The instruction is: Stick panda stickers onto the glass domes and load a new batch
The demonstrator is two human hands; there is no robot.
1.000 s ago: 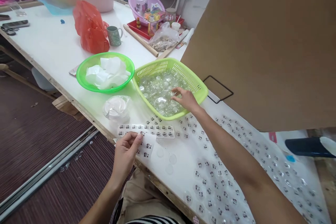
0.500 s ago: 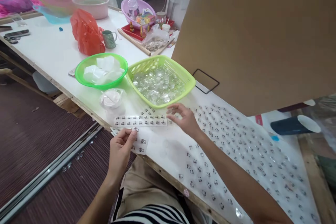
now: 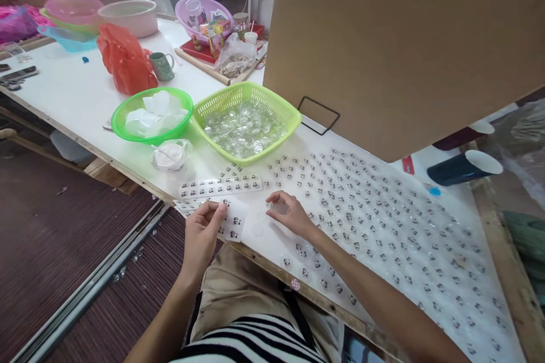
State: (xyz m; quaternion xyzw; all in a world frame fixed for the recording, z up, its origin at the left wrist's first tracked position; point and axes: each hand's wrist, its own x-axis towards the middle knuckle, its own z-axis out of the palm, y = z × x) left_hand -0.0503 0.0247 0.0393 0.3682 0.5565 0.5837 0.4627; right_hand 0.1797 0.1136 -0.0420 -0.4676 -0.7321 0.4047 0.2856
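My left hand (image 3: 202, 235) pinches a sheet of panda stickers (image 3: 235, 228) between thumb and fingers at the table's front edge. To its right, my right hand (image 3: 293, 216) is raised over the white table, thumb and fingertips closed on a small clear disc (image 3: 269, 207), partly hidden. A couple of plain clear discs (image 3: 257, 229) lie between the hands. A strip of panda stickers (image 3: 219, 186) rests just beyond the left hand. Many clear discs with panda pictures (image 3: 349, 219) spread over the right side of the table.
A lime basket (image 3: 293, 127) of clear pieces stands ahead, with a green bowl (image 3: 117, 125) of white paper and a bagged white tub (image 3: 170, 154) on its left. A big cardboard sheet (image 3: 383, 57) rises behind. A dark cup (image 3: 451, 169) lies on its side at right.
My right hand has come back from the basket's near edge toward the sheet and lower over the table. The left hand keeps its hold on the sticker sheet. The camera view has shifted slightly.
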